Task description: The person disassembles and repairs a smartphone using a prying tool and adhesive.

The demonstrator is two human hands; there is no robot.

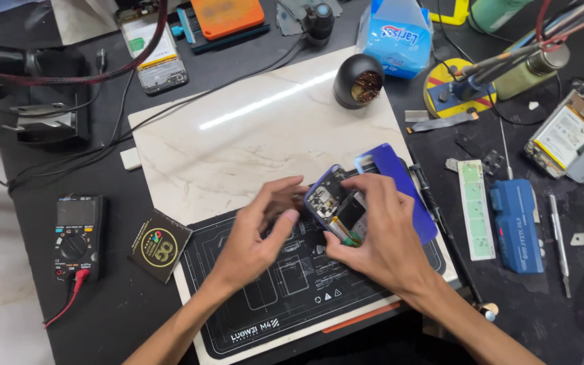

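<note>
- Gripping at the centre: an opened phone (pixel 332 201) is clasped by the right hand (pixel 380 230) above the black mat (pixel 265 297).
- A slim green-tipped tool (pixel 343 233) is pinched there too.
- Left hand (pixel 261 233) is half-curled, fingertips at the phone's edge, nothing grasped.
- Back cover (pixel 400 182) is already off, propped just behind; internals are exposed, reassembly judged outstanding.

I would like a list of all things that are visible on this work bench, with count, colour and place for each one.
opened phone: one, purple frame, between both hands
back cover: one, blue, behind the right hand
black mat: one, black with white lines, front of the slab
marble slab: one, pale, centre
multimeter: one, black, left
brass wool holder: one, black, slab's far corner
tissue pack: one, blue, far side
blue case: one, right
other opened phones: two, far left and right
left hand: one, touching the opened phone
right hand: one, gripping the opened phone
</note>
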